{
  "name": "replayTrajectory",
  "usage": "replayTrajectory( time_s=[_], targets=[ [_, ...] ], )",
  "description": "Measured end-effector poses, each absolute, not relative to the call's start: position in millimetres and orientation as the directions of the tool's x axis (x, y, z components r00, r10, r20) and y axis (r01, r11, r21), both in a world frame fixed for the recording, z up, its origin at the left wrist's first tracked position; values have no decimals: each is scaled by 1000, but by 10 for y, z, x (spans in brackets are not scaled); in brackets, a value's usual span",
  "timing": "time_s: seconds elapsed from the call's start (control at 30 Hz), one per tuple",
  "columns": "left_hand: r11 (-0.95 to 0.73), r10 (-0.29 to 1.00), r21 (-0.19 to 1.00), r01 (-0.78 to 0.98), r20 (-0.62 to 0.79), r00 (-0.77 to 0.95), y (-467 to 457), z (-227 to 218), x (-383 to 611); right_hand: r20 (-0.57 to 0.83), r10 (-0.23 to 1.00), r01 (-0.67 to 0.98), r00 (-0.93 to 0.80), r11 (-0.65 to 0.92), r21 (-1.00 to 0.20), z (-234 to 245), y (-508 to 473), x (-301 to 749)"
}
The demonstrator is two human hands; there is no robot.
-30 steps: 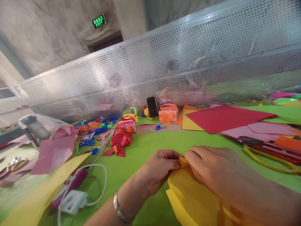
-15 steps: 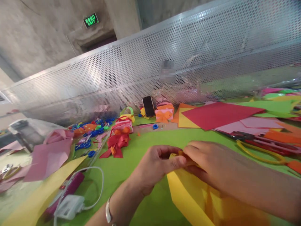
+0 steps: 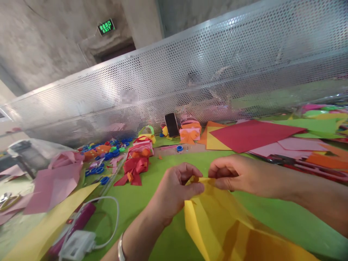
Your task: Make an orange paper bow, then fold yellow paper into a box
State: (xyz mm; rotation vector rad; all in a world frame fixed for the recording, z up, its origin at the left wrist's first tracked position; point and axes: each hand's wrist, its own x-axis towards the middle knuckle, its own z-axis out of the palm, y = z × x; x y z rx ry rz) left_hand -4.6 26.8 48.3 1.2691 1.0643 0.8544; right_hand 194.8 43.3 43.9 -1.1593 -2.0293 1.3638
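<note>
A sheet of yellow paper [image 3: 217, 217], folded along its left side, slopes down toward me over the green tabletop. Its far edge is pinched between the thumb and fingers of my left hand [image 3: 181, 190], which wears a silver bracelet at the wrist. Just to the right, my right hand [image 3: 235, 174] grips the same edge with thumb and curled fingers. A small gap separates the two hands, and the paper's edge shows between them. The sheet's near part runs out of view at the bottom.
Red paper bows [image 3: 135, 166] and a small pink-and-orange paper basket [image 3: 189, 132] sit beyond my hands. A phone [image 3: 171, 125] leans by the perforated metal screen [image 3: 163, 76]. Coloured sheets, including red paper [image 3: 258, 135], lie right; a purple power strip [image 3: 74, 226] with a white charger lies left.
My right hand has shifted away from my left, opening a gap between them. The yellow paper's far edge now shows there. The yellow loop at right is now hidden behind my right arm.
</note>
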Motion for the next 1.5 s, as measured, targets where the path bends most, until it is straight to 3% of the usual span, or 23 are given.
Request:
replayTrajectory(
  time_s=[0.17, 0.4, 0.5, 0.67, 0.87, 0.97, 1.13, 1.33, 1.5],
  targets=[
    [9, 962, 976, 215, -67, 263, 281, 502, -55, -61, 869, 368, -490, 143, -919, 457, 404, 1931],
    [-119, 973, 911, 395, 28, 229, 229, 571, -21, -49, 922, 524, -384, 173, -834, 474, 334, 1868],
    [-126, 974, 920, 371, 44, 222, 216, 570, -9, -51, 938, 583, -342, 170, -794, 494, 303, 1825],
    [-67, 981, 986, 154, 37, 190, 224, 524, 12, -57, 945, 602, -323, 159, -783, 511, 284, 1798],
    [-154, 969, 980, 129, 125, 213, 248, 467, 9, -115, 879, 518, -463, 163, -839, 509, 302, 1831],
    [-120, 960, 985, 123, 84, 265, 236, 488, -16, -116, 884, 479, -453, 131, -868, 493, 305, 1820],
    [19, 938, 995, 95, -50, 342, 221, 512, -14, -119, 916, 549, -383, 122, -827, 469, 289, 1779],
    [88, 942, 993, 76, -108, 316, 284, 506, -22, -196, 809, 447, -554, 91, -890, 457, 307, 1792],
    [280, 945, 950, -139, -246, 217, 457, 453, -185, 1, 926, 361, -377, 148, -921, 335, 495, 1871]
  ],
)
